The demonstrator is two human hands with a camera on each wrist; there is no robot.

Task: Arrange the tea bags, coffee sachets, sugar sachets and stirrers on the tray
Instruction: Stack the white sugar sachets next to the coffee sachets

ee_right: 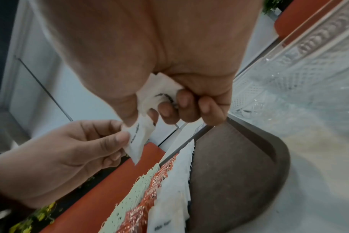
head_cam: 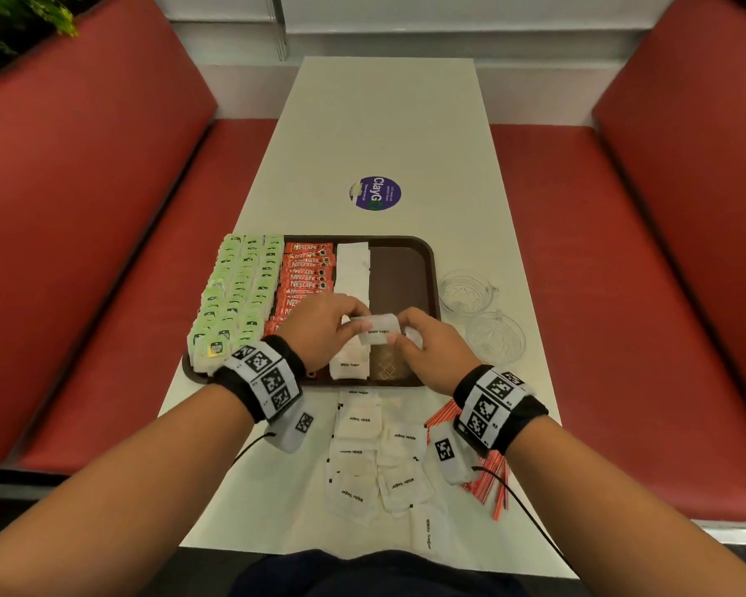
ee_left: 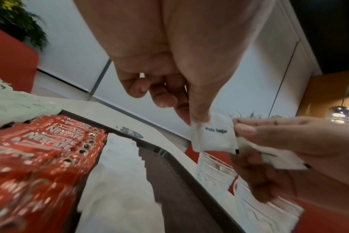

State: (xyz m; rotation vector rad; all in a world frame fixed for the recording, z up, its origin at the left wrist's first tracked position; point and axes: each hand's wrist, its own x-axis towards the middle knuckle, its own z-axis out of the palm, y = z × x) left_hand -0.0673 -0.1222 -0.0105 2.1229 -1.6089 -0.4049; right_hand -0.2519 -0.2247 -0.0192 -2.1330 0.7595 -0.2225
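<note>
- Sugar sachet (head_cam: 377,333), white paper printed "White Sugar", hangs over the near middle of the brown tray (head_cam: 423,252), pinched at its left edge by the left hand (head_cam: 319,327) and at its right edge by the right hand (head_cam: 431,344).
- Green tea bags (head_cam: 233,290): flat square packets, overlapped in rows along the tray's left side, some lapping past its rim. Risk: a sleeve or wrist brushing them could slide them off.
- Red Nescafe sachets (head_cam: 304,269): glossy foil, shingled; slick, so likely to shift if knocked.
- White sugar column (head_cam: 353,273): matte, soft pillows with serrated edges. Risk: setting the held sachet down askew could break the overlap.
- Right hand also has more sachets bunched under its curled fingers (ee_right: 181,102); one may drop.
- Loose sugar sachets (head_cam: 375,458) and striped red stirrers (head_cam: 487,480) lie on the white table (head_cam: 388,122) before the tray; the right forearm could scatter the thin, light stirrers.
- Two cut-glass cups (head_cam: 470,293) stand just right of the tray: hard, brittle.
</note>
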